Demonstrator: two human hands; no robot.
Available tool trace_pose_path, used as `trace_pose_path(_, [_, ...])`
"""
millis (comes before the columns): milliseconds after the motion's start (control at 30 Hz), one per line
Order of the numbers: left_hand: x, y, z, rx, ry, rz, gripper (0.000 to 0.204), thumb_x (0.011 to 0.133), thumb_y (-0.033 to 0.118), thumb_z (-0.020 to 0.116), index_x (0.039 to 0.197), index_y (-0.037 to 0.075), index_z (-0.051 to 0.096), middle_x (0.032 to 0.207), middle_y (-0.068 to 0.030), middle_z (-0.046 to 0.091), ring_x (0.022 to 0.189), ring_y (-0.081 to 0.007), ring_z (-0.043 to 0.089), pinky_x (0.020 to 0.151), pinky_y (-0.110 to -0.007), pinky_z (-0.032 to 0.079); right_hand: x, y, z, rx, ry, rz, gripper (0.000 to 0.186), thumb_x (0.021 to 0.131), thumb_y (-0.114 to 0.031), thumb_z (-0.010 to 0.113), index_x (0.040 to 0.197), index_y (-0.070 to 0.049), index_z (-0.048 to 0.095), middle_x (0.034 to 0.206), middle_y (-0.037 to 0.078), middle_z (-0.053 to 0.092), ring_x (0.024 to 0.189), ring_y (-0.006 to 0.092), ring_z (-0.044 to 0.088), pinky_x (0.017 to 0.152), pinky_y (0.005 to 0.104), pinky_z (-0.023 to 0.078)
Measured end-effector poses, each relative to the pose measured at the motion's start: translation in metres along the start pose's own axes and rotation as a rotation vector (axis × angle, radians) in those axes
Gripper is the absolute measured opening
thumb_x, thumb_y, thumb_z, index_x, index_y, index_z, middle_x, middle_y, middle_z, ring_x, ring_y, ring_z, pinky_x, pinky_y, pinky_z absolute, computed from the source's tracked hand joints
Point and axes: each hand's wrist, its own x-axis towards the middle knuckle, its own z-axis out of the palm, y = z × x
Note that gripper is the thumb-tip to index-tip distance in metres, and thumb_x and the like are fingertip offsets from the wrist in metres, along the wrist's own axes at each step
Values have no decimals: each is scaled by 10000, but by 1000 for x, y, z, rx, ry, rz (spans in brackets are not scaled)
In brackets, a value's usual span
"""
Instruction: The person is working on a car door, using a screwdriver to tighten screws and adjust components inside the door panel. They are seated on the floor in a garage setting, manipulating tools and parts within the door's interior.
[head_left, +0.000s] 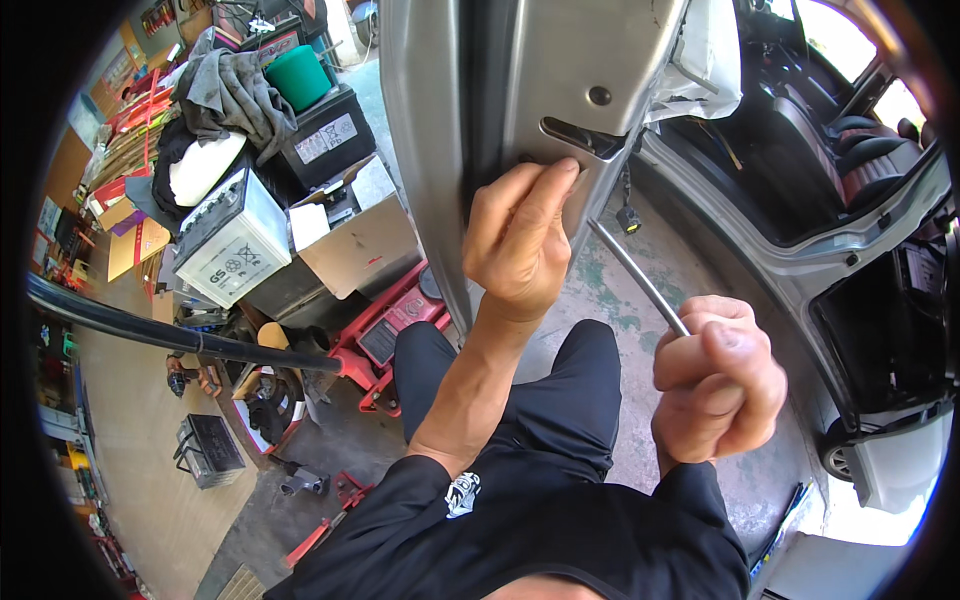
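Note:
A silver-grey car door [548,60] stands upright before me, its edge turned toward me, with a dark latch slot [578,138] and a round black plug [599,96] above it. My left hand [525,230] is at the door edge just below the slot, fingers pinched together; whatever they may hold is hidden. In my right hand [722,380], closed as a fist, is a slim screwdriver-like metal shaft [642,278]; its handle is covered by the fingers. The shaft slants up and left, its tip close to the door's edge below the slot.
Right of the door is the open car body [780,235] with seats inside; a connector [628,218] dangles between. At left are a red floor jack [400,330] with a long black handle [180,328], car batteries [235,240], an open cardboard box [360,240] and a power drill [180,378].

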Motion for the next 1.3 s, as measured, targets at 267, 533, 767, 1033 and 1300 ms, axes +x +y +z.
trace_pose_path(267, [-3, 5, -2, 35, -27, -122, 286, 808, -20, 821, 1079, 51, 763, 966, -72, 675, 772, -185, 691, 638, -293, 571, 27, -14, 5, -313, -395, -196, 398, 864, 55, 553, 1260, 90, 559, 601, 9, 510, 433, 132, 409, 465, 318, 346])
trace_pose_path(533, [-4, 11, -6, 81, -46, -129, 263, 838, 31, 814, 1092, 71, 761, 990, -69, 674, 758, -186, 693, 655, -291, 576, 29, -2, 17, -398, -448, -315, 558, 689, 118, 657, 1243, 105, 598, 590, -28, 431, 434, 96, 359, 424, 279, 280])
trace_pose_path(767, [-14, 10, -11, 75, -95, -141, 296, 897, 29, 753, 1190, 68, 740, 1032, -67, 636, 816, -178, 681, 684, -286, 591, 34, 0, 27, -449, -467, -365, 641, 648, 83, 693, 1278, 104, 584, 580, -54, 344, 447, 72, 356, 421, 265, 283])
trace_pose_path(1033, [-13, 10, -12, 57, -128, -138, 337, 902, 16, 746, 1233, 79, 730, 1043, -51, 621, 811, -154, 666, 676, -263, 588, 34, 3, 34, -537, -452, -386, 633, 617, 54, 706, 1242, 98, 615, 592, -60, 322, 461, 59, 357, 421, 253, 277])
trace_pose_path(1300, [-22, 5, -10, -79, -112, -172, 390, 889, -17, 748, 1264, 86, 716, 1059, -58, 619, 834, -151, 653, 689, -258, 565, 37, 0, 38, -577, -493, -395, 660, 590, 23, 714, 1240, 84, 620, 597, -68, 294, 462, 51, 348, 423, 250, 270])
